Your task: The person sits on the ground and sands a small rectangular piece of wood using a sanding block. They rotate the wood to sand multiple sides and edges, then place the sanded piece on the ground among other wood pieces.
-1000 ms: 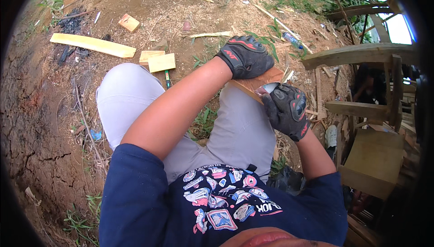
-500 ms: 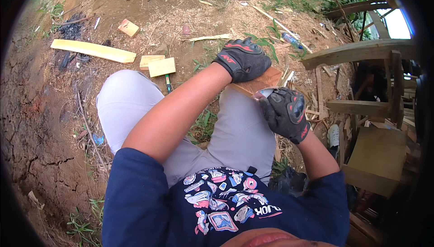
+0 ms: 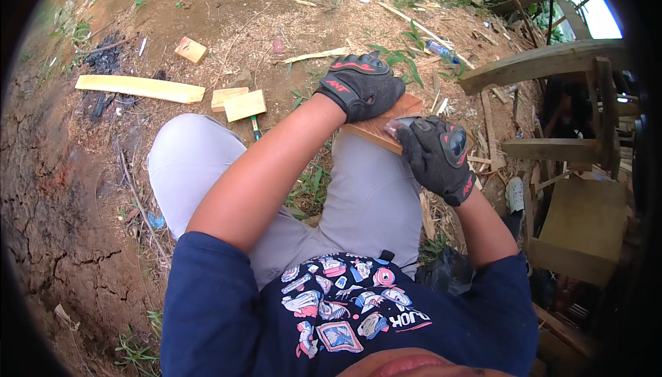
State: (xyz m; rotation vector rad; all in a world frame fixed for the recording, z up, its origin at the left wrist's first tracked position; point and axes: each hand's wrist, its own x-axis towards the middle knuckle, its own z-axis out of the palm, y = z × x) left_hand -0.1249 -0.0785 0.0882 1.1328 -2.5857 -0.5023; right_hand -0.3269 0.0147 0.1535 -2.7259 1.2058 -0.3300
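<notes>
Board [image 3: 379, 124] shifted slightly left, between hands [image 3: 363, 87]

Wood blocks [image 3: 191, 50] and wooden furniture [image 3: 580, 215] on bare earth [image 3: 172, 8] show an outdoor woodworking spot.

Two gloved hands [image 3: 363, 87] [image 3: 439, 158] and one brown board [image 3: 398, 111] are showing; three small blocks [image 3: 190, 51] [image 3: 225, 98] [image 3: 246, 105] are lying about. One bottle [image 3: 440, 51] is showing.
</notes>
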